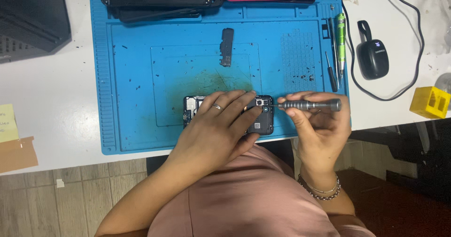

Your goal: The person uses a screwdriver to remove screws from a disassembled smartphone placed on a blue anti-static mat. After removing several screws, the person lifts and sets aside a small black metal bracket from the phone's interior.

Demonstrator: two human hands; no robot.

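- Resting on the blue repair mat (141, 77), near its front edge, the opened phone (263, 119) wants firm pinning
- left hand (221, 124) lies flat, fingers spread over it, good
- right hand (319, 124) pinches the grey screwdriver (307, 105); keep its tip square

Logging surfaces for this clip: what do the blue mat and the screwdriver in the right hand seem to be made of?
Blue mat: probably silicone or soft rubber, matte, with moulded ridges and compartments, scuffed and stained. Screwdriver in the right hand: apparently metal, a grey handle with a dull sheen and knurled bands.
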